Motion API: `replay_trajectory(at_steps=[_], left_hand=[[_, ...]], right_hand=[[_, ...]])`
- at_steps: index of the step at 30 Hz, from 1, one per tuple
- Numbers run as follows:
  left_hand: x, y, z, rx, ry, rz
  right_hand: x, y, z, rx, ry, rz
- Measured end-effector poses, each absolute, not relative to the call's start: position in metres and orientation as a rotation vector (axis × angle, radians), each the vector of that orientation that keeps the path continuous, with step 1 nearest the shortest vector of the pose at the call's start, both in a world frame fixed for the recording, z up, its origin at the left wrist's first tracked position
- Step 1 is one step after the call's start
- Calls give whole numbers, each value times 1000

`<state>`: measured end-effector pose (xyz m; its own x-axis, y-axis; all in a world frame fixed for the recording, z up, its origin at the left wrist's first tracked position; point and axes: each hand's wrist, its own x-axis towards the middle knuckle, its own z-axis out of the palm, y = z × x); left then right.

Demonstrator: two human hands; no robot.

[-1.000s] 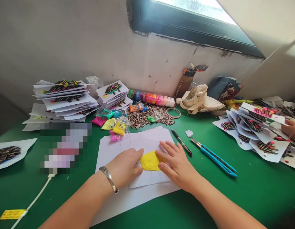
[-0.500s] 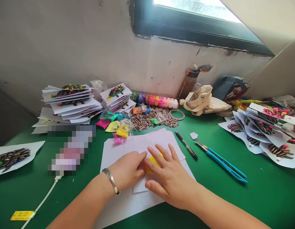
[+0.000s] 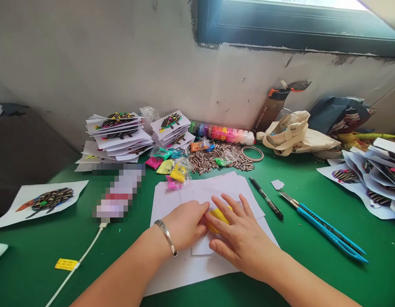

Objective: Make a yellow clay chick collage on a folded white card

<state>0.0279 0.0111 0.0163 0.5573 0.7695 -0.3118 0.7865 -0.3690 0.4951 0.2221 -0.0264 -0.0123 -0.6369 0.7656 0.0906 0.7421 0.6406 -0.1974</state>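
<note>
A flattened piece of yellow modelling clay (image 3: 220,214) lies on a small white paper card (image 3: 201,247) on top of a stack of larger white sheets (image 3: 171,277). My right hand (image 3: 240,238) is over the clay with fingers spread, the index and middle fingers across it and covering part of it. At the clay's left edge, my left hand (image 3: 186,226), with a silver bracelet at the wrist, has its thumb and fingers drawn together. Whatever is between those fingertips is hidden.
Right of the sheets lie a black pen (image 3: 266,198) and a blue utility knife (image 3: 328,230) with its blade out. Behind are clay packets (image 3: 178,172), sunflower seeds (image 3: 213,157), and stacked seed pictures (image 3: 119,140). A white cable (image 3: 88,251) runs along the left.
The view has swung left, so everything sits further right and more of the seed picture at left shows. Both hands stay at the clay in nearly the same pose.
</note>
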Motion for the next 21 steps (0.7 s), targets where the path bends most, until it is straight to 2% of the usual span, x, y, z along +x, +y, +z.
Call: replay_trajectory(at_steps=[21], left_hand=[[28, 10, 16, 2243, 1246, -18]], right_hand=[[222, -29, -4, -1204, -2729, 320]])
